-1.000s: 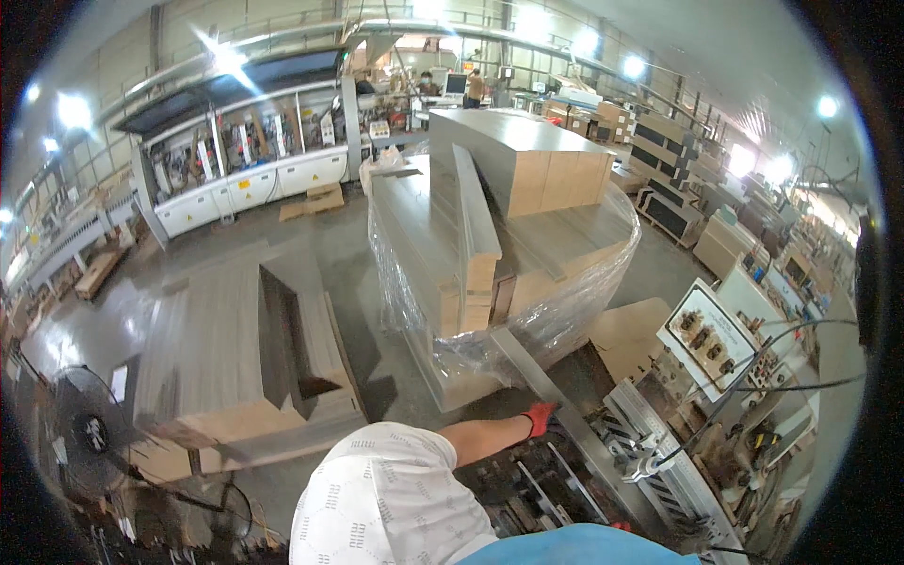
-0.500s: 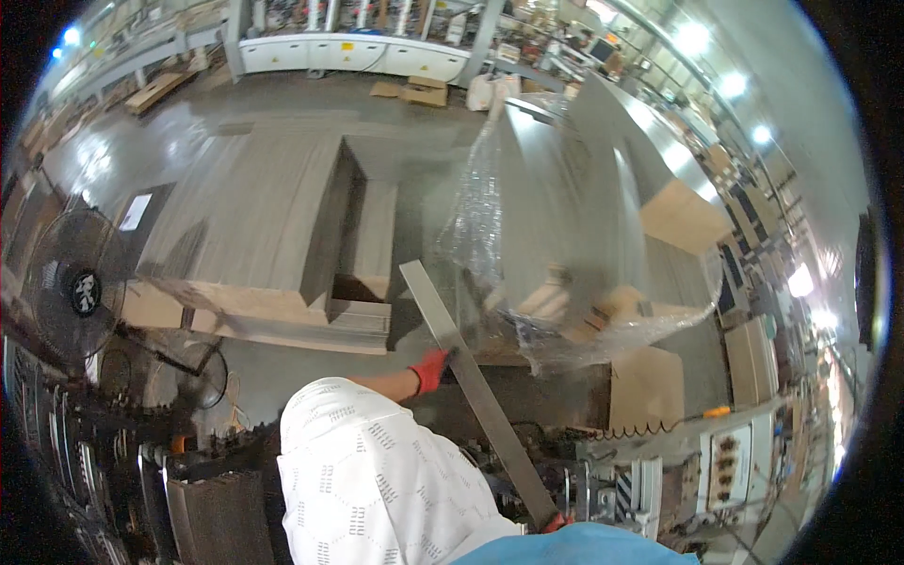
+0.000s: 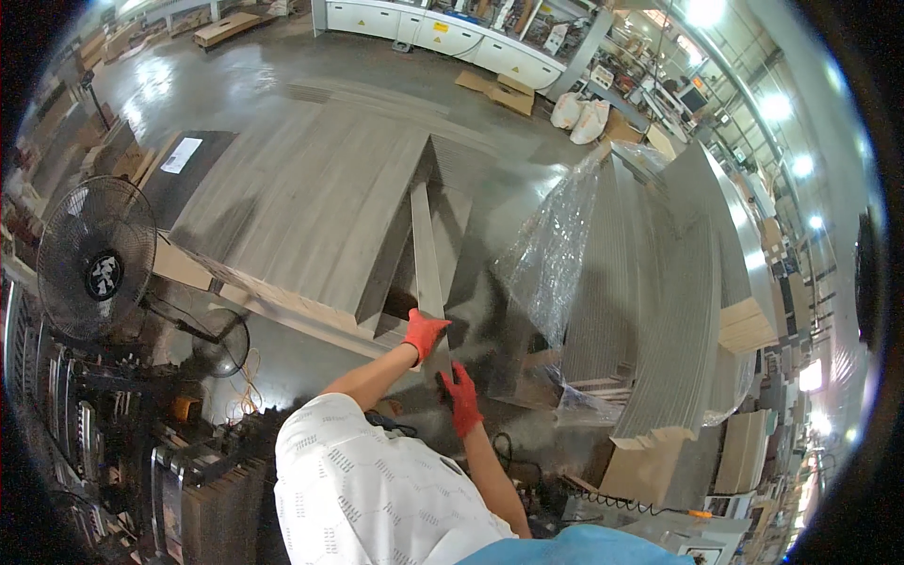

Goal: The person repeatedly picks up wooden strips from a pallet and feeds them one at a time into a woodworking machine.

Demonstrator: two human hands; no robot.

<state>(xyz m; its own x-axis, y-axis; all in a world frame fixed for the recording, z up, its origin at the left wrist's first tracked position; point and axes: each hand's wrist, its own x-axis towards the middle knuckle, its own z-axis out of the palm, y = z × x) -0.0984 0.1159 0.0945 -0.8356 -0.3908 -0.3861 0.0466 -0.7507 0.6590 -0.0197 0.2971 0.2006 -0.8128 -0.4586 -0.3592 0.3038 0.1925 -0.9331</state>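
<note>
A long, narrow grey board (image 3: pixel 428 250) points away from me, its far end over the lower pile at the right side of the large panel stack (image 3: pixel 282 198). My left hand (image 3: pixel 426 334), in a red glove, is closed around the board's near part. Just right of the board's near end is my right hand (image 3: pixel 461 403), also red-gloved with dark fingertips. Its fingers are spread, and I see nothing in them; whether they touch the board's edge I cannot tell.
On the right stand panel stacks (image 3: pixel 664 320) partly covered by clear plastic wrap (image 3: pixel 556 254). A black standing fan (image 3: pixel 99 259) is at the left, with dark machinery (image 3: pixel 104 424) below it. Flattened cardboard (image 3: pixel 494 91) lies before a white machine cabinet (image 3: pixel 461 42).
The board has swung from a slant across my front to the panel stack on the left. My right hand has come forward from the lower edge, and its fingers are now spread. The view has shifted.
</note>
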